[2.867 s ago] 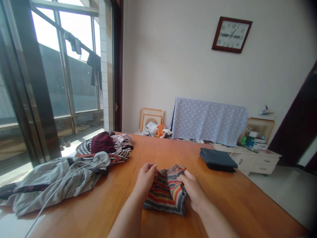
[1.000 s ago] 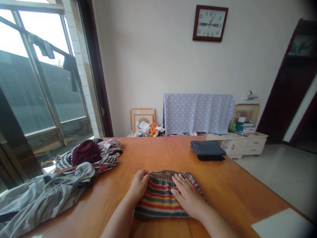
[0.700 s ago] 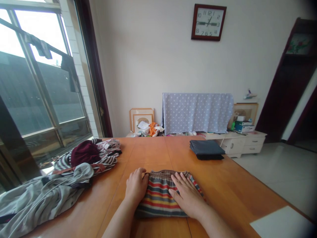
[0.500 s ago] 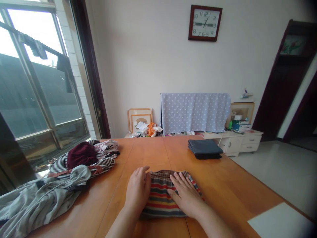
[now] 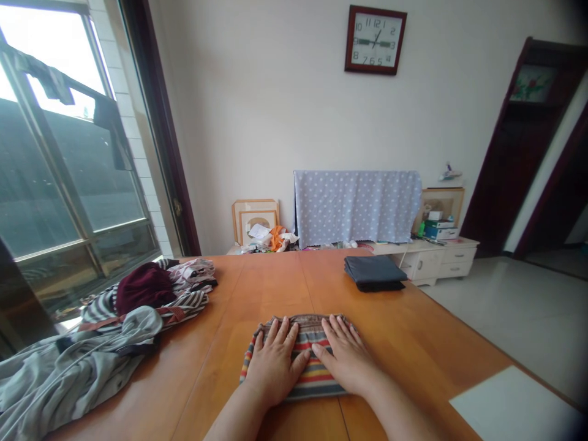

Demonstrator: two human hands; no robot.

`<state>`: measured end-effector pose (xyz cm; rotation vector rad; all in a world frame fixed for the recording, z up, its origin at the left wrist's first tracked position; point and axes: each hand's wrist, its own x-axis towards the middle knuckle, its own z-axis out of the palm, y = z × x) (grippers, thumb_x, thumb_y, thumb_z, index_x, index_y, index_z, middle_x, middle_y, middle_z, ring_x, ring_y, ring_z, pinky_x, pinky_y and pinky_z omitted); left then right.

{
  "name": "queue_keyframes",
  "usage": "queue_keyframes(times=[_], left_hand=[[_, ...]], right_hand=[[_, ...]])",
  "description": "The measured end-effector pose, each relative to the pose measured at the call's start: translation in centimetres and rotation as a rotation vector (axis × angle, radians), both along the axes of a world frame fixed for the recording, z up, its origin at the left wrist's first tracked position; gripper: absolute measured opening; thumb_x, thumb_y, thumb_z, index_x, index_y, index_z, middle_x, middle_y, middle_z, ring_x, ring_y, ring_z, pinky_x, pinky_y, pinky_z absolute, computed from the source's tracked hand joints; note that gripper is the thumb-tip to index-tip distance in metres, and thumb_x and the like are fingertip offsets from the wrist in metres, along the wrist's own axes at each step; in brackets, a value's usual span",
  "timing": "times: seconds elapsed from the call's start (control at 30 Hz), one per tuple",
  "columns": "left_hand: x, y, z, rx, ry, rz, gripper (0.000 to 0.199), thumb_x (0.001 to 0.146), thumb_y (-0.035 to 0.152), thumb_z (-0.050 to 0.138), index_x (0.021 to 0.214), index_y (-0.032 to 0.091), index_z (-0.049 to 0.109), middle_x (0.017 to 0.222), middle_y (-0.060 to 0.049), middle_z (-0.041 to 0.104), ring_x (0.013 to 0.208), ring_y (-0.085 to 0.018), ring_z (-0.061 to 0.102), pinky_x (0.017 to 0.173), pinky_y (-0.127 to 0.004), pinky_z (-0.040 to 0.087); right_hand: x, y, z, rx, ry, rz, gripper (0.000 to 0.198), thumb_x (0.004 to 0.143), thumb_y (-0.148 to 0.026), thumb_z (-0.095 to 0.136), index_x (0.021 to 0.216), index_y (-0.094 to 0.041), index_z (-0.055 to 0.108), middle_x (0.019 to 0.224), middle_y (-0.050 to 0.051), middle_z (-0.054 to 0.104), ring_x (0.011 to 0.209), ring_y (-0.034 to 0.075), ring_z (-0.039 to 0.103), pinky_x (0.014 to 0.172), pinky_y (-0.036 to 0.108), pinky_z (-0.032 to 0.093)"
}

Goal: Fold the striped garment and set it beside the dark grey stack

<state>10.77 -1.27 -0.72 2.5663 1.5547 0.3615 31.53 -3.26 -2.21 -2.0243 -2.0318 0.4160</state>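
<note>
A striped garment in red, yellow, grey and dark bands lies folded on the wooden table, its gathered brown waistband at the far edge. My left hand rests flat on its left part, fingers spread and pointing away from me. Across the right part lies my right hand, also flat with fingers apart. The two thumbs come close to each other over the middle of the cloth. Both palms cover much of the garment.
A loose heap of clothes, with a grey garment in front, fills the table's left side. Folded dark clothes are stacked at the far right. A white sheet lies at the near right edge. Beyond stands a low white cabinet.
My left hand has moved from beside the garment's left edge onto its top and flattened there. The right hand stays on the right part. The view has shifted slightly.
</note>
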Motion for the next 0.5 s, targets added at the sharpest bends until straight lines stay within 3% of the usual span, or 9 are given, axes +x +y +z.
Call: queue_keyframes(times=[0.5], left_hand=[[-0.1, 0.0, 0.0, -0.037, 0.012, 0.013, 0.081, 0.084, 0.08, 0.029, 0.154, 0.039, 0.024, 0.163, -0.001, 0.019, 0.15, -0.034, 0.009, 0.118, -0.062, 0.013]], right_hand=[[1.6, 0.2, -0.1, -0.057, -0.042, -0.14, 0.084, 0.091, -0.067, 0.025, 0.157, -0.018, 0.012, 0.164, 0.007, 0.007, 0.152, 0.027, 0.003, 0.12, 0.055, -0.001]])
